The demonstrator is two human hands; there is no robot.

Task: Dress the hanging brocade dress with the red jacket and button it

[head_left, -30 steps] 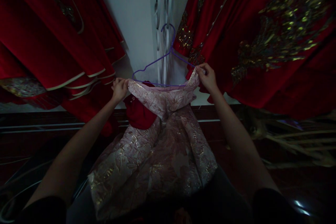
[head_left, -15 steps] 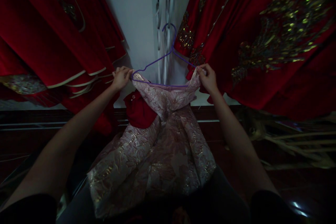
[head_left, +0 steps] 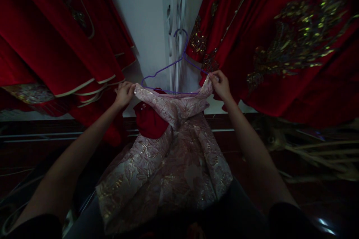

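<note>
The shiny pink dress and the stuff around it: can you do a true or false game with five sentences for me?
1. The left hand pinches one top corner of the pink dress. True.
2. The right hand is not touching the pink dress. False: it pinches the other top corner.
3. The hanger is green. False: it is purple.
4. A red garment with gold sparkles hangs on the right. True.
5. The pink dress is plain all over. False: it has a shiny pattern.
</note>
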